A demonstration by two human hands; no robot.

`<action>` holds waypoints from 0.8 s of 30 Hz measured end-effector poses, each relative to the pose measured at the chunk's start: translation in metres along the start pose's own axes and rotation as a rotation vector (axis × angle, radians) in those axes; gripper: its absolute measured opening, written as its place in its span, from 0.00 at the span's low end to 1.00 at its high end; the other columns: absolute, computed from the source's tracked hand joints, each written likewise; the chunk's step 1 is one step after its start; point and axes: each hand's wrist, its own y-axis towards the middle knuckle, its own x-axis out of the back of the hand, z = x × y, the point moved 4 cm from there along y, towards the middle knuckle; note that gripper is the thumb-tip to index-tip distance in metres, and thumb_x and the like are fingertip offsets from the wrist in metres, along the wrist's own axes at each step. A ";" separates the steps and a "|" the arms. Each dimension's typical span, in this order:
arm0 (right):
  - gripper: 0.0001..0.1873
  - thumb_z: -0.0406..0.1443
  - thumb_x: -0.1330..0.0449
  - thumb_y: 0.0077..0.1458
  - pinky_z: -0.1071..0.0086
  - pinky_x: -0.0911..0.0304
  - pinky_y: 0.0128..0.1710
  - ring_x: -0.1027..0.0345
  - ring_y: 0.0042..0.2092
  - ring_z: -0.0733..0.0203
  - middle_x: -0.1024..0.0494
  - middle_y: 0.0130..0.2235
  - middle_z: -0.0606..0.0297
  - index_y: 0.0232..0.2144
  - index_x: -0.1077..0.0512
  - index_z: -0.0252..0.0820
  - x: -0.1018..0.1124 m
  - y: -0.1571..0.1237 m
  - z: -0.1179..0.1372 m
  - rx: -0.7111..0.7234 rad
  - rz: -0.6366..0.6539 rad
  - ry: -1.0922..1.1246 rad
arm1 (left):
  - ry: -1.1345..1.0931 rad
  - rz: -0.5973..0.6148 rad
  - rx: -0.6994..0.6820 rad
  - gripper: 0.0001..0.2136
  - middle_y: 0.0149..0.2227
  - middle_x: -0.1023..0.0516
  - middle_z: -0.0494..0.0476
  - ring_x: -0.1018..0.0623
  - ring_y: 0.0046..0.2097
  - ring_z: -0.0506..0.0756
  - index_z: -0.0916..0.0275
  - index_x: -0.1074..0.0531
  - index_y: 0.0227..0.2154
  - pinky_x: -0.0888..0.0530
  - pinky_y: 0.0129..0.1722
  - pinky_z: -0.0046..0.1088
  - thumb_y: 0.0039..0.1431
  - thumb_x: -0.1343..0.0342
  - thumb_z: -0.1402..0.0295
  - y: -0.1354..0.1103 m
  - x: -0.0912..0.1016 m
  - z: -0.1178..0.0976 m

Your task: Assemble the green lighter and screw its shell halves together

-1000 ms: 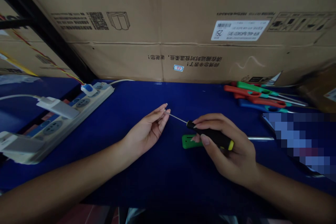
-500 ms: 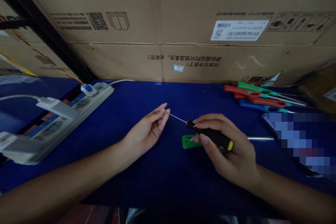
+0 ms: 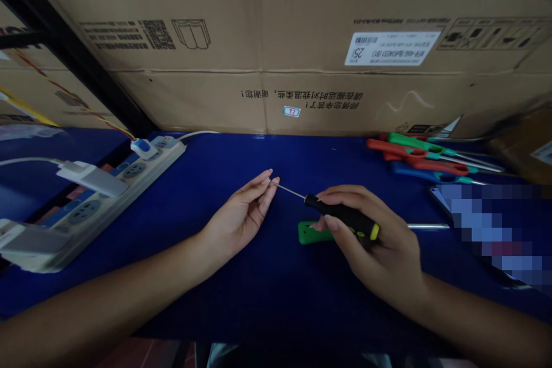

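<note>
My right hand is closed round the black and yellow handle of a screwdriver. Its thin shaft points left, and the tip reaches the fingertips of my left hand. Thumb and fingers of that hand pinch a small shiny metal piece at the screwdriver's tip; it is too small to tell its kind. Beneath my right hand a green long-necked lighter lies on the blue table, its middle hidden by the hand and its metal tube showing on the right.
Several red, green and blue long-necked lighters lie at the back right. Near them rests a dark-edged device with a blurred screen. A white power strip with plugs runs along the left. A large cardboard box stands behind the table.
The screwdriver handle has turned a little in my right hand, bringing more yellow marks into sight. My left hand keeps its pinch at the tip.
</note>
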 end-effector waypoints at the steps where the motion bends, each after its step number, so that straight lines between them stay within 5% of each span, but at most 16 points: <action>1: 0.11 0.31 0.38 0.60 0.61 0.24 0.44 0.22 0.42 0.57 0.20 0.44 0.58 0.46 0.25 0.44 0.000 0.000 -0.001 -0.005 0.002 0.006 | 0.001 -0.001 -0.003 0.16 0.34 0.17 0.59 0.15 0.33 0.49 0.71 0.23 0.48 0.18 0.39 0.16 0.64 0.50 0.88 0.000 0.000 0.000; 10: 0.10 0.32 0.37 0.61 0.60 0.24 0.45 0.22 0.43 0.57 0.21 0.45 0.58 0.46 0.24 0.44 0.000 0.001 -0.001 -0.005 0.002 0.064 | 0.031 0.061 0.005 0.09 0.36 0.17 0.62 0.16 0.34 0.50 0.72 0.21 0.39 0.17 0.37 0.18 0.66 0.48 0.83 -0.001 -0.002 0.000; 16: 0.06 0.34 0.38 0.62 0.65 0.25 0.28 0.26 0.29 0.65 0.20 0.45 0.61 0.42 0.23 0.47 0.017 0.018 -0.008 -0.182 -0.189 0.301 | 0.174 0.175 0.005 0.11 0.44 0.18 0.68 0.16 0.46 0.58 0.72 0.20 0.42 0.17 0.47 0.28 0.69 0.47 0.71 -0.003 -0.002 0.002; 19: 0.05 0.34 0.37 0.61 0.67 0.27 0.24 0.29 0.28 0.64 0.19 0.42 0.63 0.40 0.24 0.47 0.032 0.031 -0.016 -0.235 -0.330 0.474 | 0.456 0.296 -0.134 0.09 0.42 0.17 0.68 0.17 0.46 0.58 0.71 0.19 0.41 0.20 0.48 0.27 0.64 0.43 0.75 -0.006 -0.003 0.001; 24: 0.06 0.35 0.35 0.59 0.71 0.43 0.13 0.37 0.22 0.68 0.20 0.36 0.65 0.41 0.24 0.45 0.051 0.044 -0.021 -0.195 -0.420 0.421 | 1.108 0.584 -0.610 0.13 0.45 0.19 0.62 0.21 0.47 0.57 0.61 0.17 0.44 0.26 0.50 0.26 0.55 0.33 0.74 -0.021 -0.010 0.006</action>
